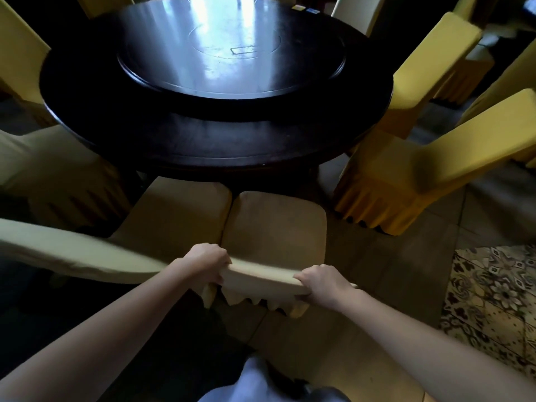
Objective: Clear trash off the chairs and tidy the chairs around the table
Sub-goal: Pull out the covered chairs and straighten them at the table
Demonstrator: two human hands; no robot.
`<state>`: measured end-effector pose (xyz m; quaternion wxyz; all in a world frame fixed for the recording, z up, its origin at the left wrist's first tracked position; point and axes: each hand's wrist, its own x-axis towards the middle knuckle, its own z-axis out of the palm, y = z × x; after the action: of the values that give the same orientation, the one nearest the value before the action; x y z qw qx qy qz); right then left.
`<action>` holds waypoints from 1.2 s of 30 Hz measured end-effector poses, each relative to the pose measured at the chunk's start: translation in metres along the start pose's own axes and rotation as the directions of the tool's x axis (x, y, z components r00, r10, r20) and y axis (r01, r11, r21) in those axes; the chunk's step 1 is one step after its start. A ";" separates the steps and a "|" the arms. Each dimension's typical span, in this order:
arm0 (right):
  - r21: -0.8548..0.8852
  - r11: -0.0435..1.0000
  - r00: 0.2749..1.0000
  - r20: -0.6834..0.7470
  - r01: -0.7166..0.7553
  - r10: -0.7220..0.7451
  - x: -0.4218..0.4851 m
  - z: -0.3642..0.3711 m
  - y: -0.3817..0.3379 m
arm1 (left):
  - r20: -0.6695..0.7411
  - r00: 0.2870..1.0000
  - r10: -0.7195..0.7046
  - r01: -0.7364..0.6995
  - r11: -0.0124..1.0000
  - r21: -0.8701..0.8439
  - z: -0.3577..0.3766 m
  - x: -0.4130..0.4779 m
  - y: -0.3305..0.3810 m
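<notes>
Hands x2: L hand & R hand fingers grip backrest of 1 chair at 1 table.

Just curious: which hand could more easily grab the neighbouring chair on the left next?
Probably the left hand: it grips the held chair back at the end beside the neighbouring chair's back, while the right hand grips the far end.

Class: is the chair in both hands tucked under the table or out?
Out. The chair shows its whole seat, front edge short of the table rim; left hand and right hand grip its backrest.
</notes>
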<state>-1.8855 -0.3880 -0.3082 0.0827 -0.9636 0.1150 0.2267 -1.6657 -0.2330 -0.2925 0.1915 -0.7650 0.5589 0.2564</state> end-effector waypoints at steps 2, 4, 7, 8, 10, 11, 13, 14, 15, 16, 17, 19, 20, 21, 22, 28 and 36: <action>0.004 1.000 1.000 -0.013 0.025 -0.025 0.000 0.002 -0.009 | 0.005 1.000 -0.026 0.026 1.000 -0.014 0.003 -0.009 -0.002; 0.009 0.999 0.999 -0.016 0.040 -0.040 -0.001 0.004 -0.016 | 0.014 0.999 -0.038 0.038 0.999 -0.021 0.006 -0.014 -0.004; 0.014 0.998 0.998 -0.005 0.055 -0.055 -0.004 0.009 -0.023 | 0.039 0.999 -0.038 0.038 0.999 -0.020 0.013 -0.020 -0.005; 0.010 0.998 0.998 -0.005 0.061 -0.061 -0.004 0.011 -0.026 | 0.043 0.998 -0.036 0.037 0.999 -0.020 0.014 -0.022 -0.005; 0.002 0.998 0.998 -0.006 0.066 -0.066 -0.005 0.015 -0.031 | 0.034 0.999 -0.035 0.036 0.999 -0.010 0.018 -0.027 -0.005; 0.001 0.998 0.998 -0.008 0.064 -0.064 -0.006 0.017 -0.032 | 0.023 0.999 -0.033 0.033 0.999 0.001 0.019 -0.029 -0.005; 0.007 0.997 0.997 -0.012 0.072 -0.071 -0.007 0.021 -0.036 | 0.021 0.999 -0.035 0.035 0.999 0.012 0.022 -0.032 -0.006; 0.006 0.997 0.997 -0.015 0.075 -0.075 -0.007 0.023 -0.037 | 0.028 0.999 -0.039 0.039 0.999 0.016 0.023 -0.033 -0.006; -0.002 0.997 0.997 -0.015 0.075 -0.076 -0.008 0.025 -0.037 | 0.039 0.998 -0.045 0.045 0.999 0.019 0.024 -0.033 -0.006; -0.008 0.997 0.997 -0.020 0.074 -0.074 -0.008 0.025 -0.037 | 0.049 0.998 -0.050 0.049 0.999 0.021 0.024 -0.034 -0.006; -0.009 0.997 0.997 -0.020 0.072 -0.072 -0.008 0.025 -0.036 | 0.054 0.997 -0.054 0.053 0.998 0.023 0.023 -0.033 -0.005; -0.007 0.997 0.997 -0.020 0.071 -0.071 -0.009 0.024 -0.036 | 0.058 0.997 -0.056 0.054 0.998 0.030 0.020 -0.034 -0.003; -0.013 0.997 0.997 -0.020 0.071 -0.071 -0.009 0.023 -0.036 | 0.056 0.997 -0.054 0.053 0.998 0.032 0.019 -0.034 -0.003; -0.017 0.997 0.997 -0.016 0.070 -0.070 -0.008 0.023 -0.037 | 0.054 0.997 -0.057 0.056 0.998 0.025 0.019 -0.035 -0.002; -0.015 0.998 0.998 -0.011 0.067 -0.068 -0.008 0.023 -0.038 | 0.054 0.997 -0.061 0.060 0.998 0.013 0.020 -0.037 -0.002; 0.003 0.998 0.998 0.017 0.060 -0.060 -0.007 0.019 -0.041 | -0.014 0.994 -0.105 0.103 0.990 -0.100 0.028 -0.049 -0.003; 0.194 0.981 0.994 0.097 0.022 -0.041 -0.008 0.007 -0.042 | 0.101 0.990 -0.097 0.138 0.806 -0.575 0.011 -0.046 0.015</action>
<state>-1.8850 -0.3447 -0.3064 0.1846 -0.9402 0.1167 0.2614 -1.6926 -0.1965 -0.2737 -0.0169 -0.8109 0.3991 0.4277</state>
